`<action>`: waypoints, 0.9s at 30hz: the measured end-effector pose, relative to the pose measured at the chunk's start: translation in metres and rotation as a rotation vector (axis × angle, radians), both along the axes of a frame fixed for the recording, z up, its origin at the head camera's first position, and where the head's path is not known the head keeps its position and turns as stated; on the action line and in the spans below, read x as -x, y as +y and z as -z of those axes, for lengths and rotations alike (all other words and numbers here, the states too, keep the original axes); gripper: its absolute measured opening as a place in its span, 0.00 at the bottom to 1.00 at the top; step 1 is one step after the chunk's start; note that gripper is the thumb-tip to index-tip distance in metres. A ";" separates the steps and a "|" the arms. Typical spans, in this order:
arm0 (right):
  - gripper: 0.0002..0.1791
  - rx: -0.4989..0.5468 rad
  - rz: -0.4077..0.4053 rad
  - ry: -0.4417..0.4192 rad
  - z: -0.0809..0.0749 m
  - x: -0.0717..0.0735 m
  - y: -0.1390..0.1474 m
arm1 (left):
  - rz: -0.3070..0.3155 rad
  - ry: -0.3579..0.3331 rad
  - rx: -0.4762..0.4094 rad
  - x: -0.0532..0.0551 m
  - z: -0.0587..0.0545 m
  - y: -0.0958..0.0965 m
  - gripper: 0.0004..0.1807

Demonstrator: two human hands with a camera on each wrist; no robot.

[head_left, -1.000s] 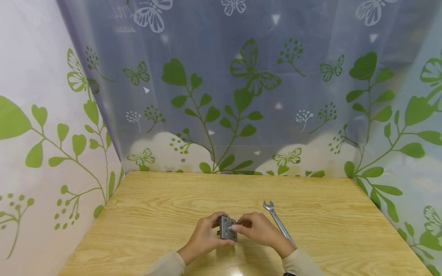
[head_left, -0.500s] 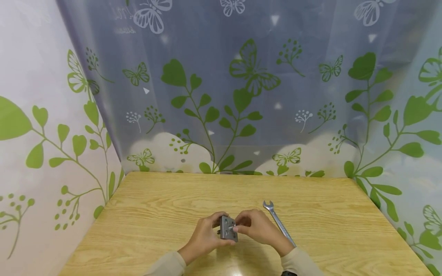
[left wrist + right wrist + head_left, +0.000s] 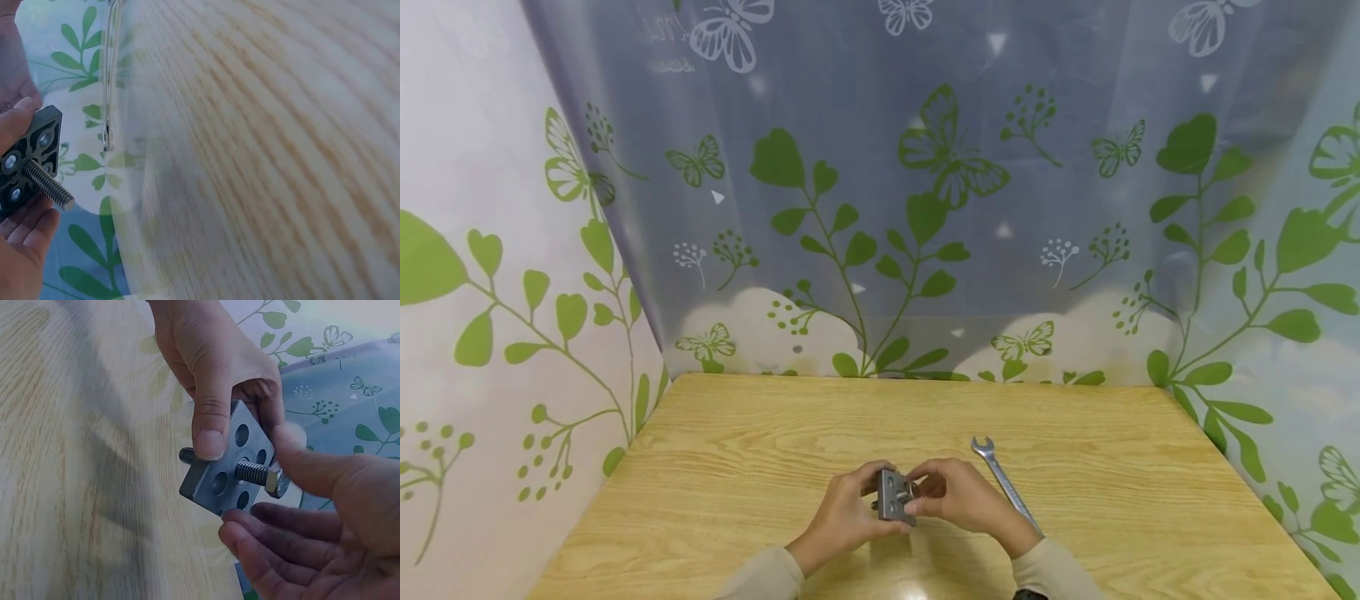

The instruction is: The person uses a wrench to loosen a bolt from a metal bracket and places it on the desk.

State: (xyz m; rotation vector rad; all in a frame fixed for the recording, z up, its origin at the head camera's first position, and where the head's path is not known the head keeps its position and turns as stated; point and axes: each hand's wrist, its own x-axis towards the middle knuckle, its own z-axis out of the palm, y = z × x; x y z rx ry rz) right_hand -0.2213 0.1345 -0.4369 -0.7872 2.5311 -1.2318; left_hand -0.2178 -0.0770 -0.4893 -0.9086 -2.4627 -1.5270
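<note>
My left hand grips a small square grey metal plate by its edges, thumb on one side. Several round holes show on its face. Through its middle runs a hex bolt, its head standing clear of the face. In the left wrist view, the threaded bolt end sticks out of the plate's dark ribbed back. Around the bolt head, my right hand holds its thumb and fingers spread; the right wrist view shows no pinch on the head.
An open-ended wrench lies on the wood-grain table, just right of my right forearm. A curtain printed with leaves and butterflies stands behind the table and along both sides.
My right hand's fingers have turned and loosened around the bolt head, where they pinched it before. The left hand and plate stay nearly in place; the wrench has not moved.
</note>
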 end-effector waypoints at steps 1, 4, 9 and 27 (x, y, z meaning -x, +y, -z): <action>0.20 0.004 0.009 -0.026 0.000 0.000 0.000 | -0.003 0.003 0.005 0.000 0.000 0.000 0.36; 0.23 0.029 0.035 -0.089 0.002 -0.001 0.000 | -0.008 0.000 0.010 0.000 0.000 -0.001 0.36; 0.28 0.082 0.064 -0.119 0.004 -0.001 -0.002 | -0.004 0.002 0.004 0.000 0.000 -0.001 0.37; 0.12 0.059 0.004 0.045 0.003 -0.001 -0.002 | -0.005 -0.019 -0.006 0.000 0.001 -0.002 0.36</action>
